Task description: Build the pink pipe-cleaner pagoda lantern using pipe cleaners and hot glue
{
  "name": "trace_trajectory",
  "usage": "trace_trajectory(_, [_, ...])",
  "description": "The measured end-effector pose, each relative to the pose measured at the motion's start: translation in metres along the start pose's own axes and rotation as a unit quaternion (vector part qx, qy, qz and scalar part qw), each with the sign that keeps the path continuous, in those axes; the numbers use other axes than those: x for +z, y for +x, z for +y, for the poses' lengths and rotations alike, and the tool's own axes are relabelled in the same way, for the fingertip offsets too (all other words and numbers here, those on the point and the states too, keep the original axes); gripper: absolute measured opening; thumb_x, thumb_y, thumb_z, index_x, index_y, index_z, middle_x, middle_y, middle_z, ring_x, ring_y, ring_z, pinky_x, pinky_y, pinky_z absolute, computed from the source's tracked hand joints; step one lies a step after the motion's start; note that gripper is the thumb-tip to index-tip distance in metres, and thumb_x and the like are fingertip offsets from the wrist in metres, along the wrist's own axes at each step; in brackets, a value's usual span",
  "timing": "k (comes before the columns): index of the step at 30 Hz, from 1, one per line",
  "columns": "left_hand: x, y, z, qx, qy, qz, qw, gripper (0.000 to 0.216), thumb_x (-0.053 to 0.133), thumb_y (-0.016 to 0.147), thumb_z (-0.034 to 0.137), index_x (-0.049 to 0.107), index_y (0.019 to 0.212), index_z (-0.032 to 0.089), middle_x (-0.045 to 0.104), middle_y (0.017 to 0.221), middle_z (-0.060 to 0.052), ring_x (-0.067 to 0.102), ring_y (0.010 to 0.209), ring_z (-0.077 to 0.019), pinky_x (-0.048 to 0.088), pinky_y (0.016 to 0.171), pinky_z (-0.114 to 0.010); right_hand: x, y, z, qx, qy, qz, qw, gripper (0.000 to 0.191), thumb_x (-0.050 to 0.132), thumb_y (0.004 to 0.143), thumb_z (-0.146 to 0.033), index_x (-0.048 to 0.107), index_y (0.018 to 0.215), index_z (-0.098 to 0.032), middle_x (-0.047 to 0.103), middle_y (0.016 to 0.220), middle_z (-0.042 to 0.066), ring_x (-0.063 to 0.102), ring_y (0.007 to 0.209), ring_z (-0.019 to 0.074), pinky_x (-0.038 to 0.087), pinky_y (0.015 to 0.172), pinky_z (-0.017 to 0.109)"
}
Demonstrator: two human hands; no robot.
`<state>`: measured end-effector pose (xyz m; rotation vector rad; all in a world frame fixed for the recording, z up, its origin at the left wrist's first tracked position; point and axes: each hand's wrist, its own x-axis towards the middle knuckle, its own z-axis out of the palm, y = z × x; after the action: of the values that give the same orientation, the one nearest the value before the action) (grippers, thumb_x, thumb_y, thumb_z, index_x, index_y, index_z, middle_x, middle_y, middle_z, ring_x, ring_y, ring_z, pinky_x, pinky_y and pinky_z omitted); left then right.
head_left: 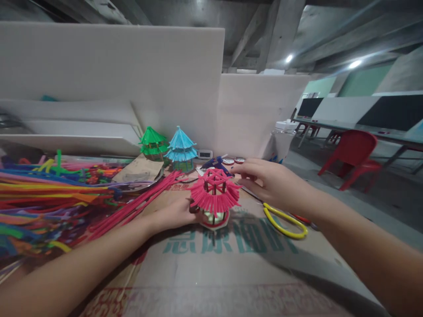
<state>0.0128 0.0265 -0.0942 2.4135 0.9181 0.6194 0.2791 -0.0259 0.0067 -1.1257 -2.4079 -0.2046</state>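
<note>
A small pink pipe-cleaner pagoda (215, 196) stands on the cardboard sheet (231, 273) in the middle of the view. My left hand (175, 214) grips its base from the left side, fingers curled round it. My right hand (264, 180) hovers just right of the pagoda's pink roof, fingers bent and close to its upper edge; whether the fingertips touch it is unclear. A bundle of pink pipe cleaners (139, 204) lies under my left wrist.
A green pagoda (152, 143) and a blue pagoda (180, 149) stand at the back by the white partition (132, 75). A heap of coloured pipe cleaners (49, 193) fills the left. Yellow-handled scissors (286, 222) lie at right. Red chairs (355, 156) stand beyond.
</note>
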Motion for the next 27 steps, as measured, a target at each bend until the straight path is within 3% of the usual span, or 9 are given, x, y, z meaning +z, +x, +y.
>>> trace_trajectory(7, [0.017, 0.002, -0.011, 0.000, -0.119, -0.016, 0.993, 0.036, 0.072, 0.083, 0.034, 0.069, 0.115, 0.018, 0.074, 0.115, -0.006, 0.067, 0.109, -0.0273, 0.052, 0.098, -0.035, 0.011, 0.001, -0.004, -0.022, -0.002, 0.058, 0.998, 0.032, 0.048, 0.097, -0.017, 0.070, 0.120, -0.020, 0.075, 0.109, 0.008, 0.070, 0.093, 0.0202, 0.052, 0.074, 0.031])
trace_trajectory(11, [0.018, 0.001, -0.015, 0.009, -0.102, -0.010, 0.995, 0.035, 0.070, 0.084, 0.030, 0.068, 0.116, 0.016, 0.075, 0.110, -0.007, 0.067, 0.107, -0.0269, 0.052, 0.097, -0.036, 0.012, -0.008, -0.001, -0.041, -0.027, 0.044, 0.998, 0.033, 0.046, 0.099, -0.017, 0.071, 0.121, -0.021, 0.074, 0.112, 0.010, 0.067, 0.107, 0.0241, 0.053, 0.084, 0.035])
trace_trajectory(16, [0.017, 0.001, -0.015, 0.011, -0.082, -0.008, 0.997, 0.031, 0.069, 0.085, 0.033, 0.069, 0.112, 0.016, 0.075, 0.108, -0.007, 0.068, 0.101, -0.0258, 0.053, 0.093, -0.035, 0.012, -0.006, -0.004, -0.059, -0.029, 0.030, 0.997, 0.034, 0.046, 0.098, -0.015, 0.072, 0.120, -0.021, 0.076, 0.103, 0.009, 0.070, 0.096, 0.0220, 0.054, 0.078, 0.033])
trace_trajectory(22, [0.016, 0.001, -0.013, 0.034, -0.062, 0.004, 0.998, 0.043, 0.069, 0.087, 0.038, 0.065, 0.124, 0.018, 0.070, 0.128, -0.009, 0.065, 0.116, -0.0292, 0.051, 0.100, -0.036, 0.011, -0.006, -0.007, -0.025, 0.000, 0.061, 0.998, 0.029, 0.047, 0.098, -0.016, 0.070, 0.115, -0.019, 0.076, 0.108, 0.008, 0.070, 0.096, 0.0206, 0.054, 0.074, 0.031])
trace_trajectory(27, [0.017, 0.001, -0.016, 0.024, -0.061, 0.007, 0.998, 0.045, 0.069, 0.087, 0.038, 0.064, 0.128, 0.020, 0.072, 0.123, -0.008, 0.065, 0.115, -0.0301, 0.051, 0.099, -0.038, 0.011, -0.008, -0.011, -0.035, -0.018, 0.050, 0.998, 0.030, 0.047, 0.098, -0.014, 0.071, 0.116, -0.022, 0.076, 0.107, 0.008, 0.069, 0.102, 0.0225, 0.054, 0.077, 0.032])
